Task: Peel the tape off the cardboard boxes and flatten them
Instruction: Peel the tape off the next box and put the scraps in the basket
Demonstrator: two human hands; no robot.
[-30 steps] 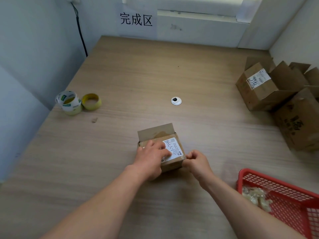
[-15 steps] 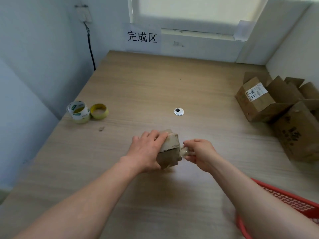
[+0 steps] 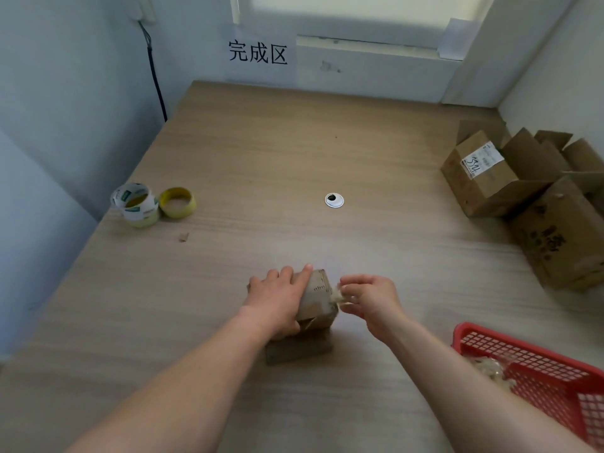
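So the left hand (image 3: pixel 277 299) was gripping the small brown cardboard box (image 3: pixel 316 294) near the front middle of the desk (image 3: pixel 294 152), fingers laid across its top, probably to brace it against the pull. Meanwhile the right hand (image 3: pixel 369 297) was pinching a crumpled strip of pale tape (image 3: pixel 336 297) at the box's right edge. The red plastic mesh basket (image 3: pixel 529 364) sat close on the right, with lots of open desk ahead.

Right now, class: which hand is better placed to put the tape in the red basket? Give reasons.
Probably the right hand: it pinches the tape at the box's edge, and the red basket sits on that side. The left hand holds the box.
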